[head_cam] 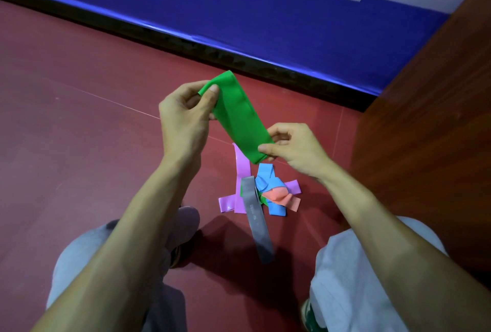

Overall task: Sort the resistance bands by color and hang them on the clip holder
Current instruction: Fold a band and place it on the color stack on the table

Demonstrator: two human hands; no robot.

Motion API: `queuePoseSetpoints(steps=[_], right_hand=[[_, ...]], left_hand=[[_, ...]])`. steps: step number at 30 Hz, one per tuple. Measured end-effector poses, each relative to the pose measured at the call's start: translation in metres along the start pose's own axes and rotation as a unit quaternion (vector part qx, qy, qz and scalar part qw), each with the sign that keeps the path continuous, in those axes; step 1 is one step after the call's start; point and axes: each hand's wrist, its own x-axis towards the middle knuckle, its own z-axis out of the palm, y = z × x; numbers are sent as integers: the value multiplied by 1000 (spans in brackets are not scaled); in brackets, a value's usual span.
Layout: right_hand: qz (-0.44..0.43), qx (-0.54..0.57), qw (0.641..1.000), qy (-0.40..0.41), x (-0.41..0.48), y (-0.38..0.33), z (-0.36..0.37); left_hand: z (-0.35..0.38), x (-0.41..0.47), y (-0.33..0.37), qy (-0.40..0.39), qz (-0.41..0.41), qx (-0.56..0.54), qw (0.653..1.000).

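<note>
A dark red floor [79, 145] carries everything. Along its far edge runs a black skirting strip [212, 52] under a blue padded wall [239, 13], and a brown wooden panel [425, 119] closes off its right edge. The person's grey-trousered knees [79, 265] sit at the near edge, with a shoe [186, 220] between them.

Between the knees, toward the right edge, lies a tangled heap of bands. Purple bands [241, 169] are at the bottom, a grey band [256, 214] trails toward the near edge, and a blue band [265, 175] and a coral band [281, 196] are knotted on top.

The green band [239, 116] is held in the air above the heap, slanting from upper left to lower right and covering the purple bands' far ends. The left hand [183, 116] pinches its upper end, thumb pressed against curled fingers. The right hand [297, 148] pinches the lower end between thumb and fingers, the rest curled in.
</note>
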Motion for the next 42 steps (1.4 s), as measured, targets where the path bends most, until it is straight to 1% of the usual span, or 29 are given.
queuePoseSetpoints(steps=[4, 7, 11, 14, 18, 23, 28, 31, 34, 36, 39, 42], right_hand=[[-6, -23, 1000, 16, 0, -1, -1], [-14, -49, 998, 32, -6, 4, -2], [-50, -96, 993, 55, -28, -5, -8], [-86, -121, 985, 87, -47, -38, -24], [-155, -169, 969, 96, -78, -106, -42], [-208, -275, 933, 104, -122, -180, -55], [-253, -308, 908, 128, -166, -233, -60], [-284, -353, 876, 164, -193, -260, -64], [-321, -388, 842, 195, -217, -287, -69], [-334, -390, 834, 204, -231, -304, -72], [-335, -340, 849, 226, -254, -326, -79], [-345, -295, 854, 254, -276, -344, -89]], left_hand=[[4, -1, 0, 1, 10, 2, 1000], [9, -6, 3, -17, 49, 20, 998], [13, -22, 11, -60, 95, 65, 992], [15, -40, 21, -108, 114, 95, 983], [15, -58, 59, -169, 154, 121, 966], [13, -81, 126, -210, 212, 144, 944], [7, -114, 182, -233, 271, 168, 919], [5, -133, 212, -228, 305, 186, 906], [7, -149, 239, -235, 305, 165, 908], [11, -157, 254, -236, 296, 139, 915], [23, -172, 272, -246, 289, 122, 917], [37, -189, 287, -269, 288, 124, 911]])
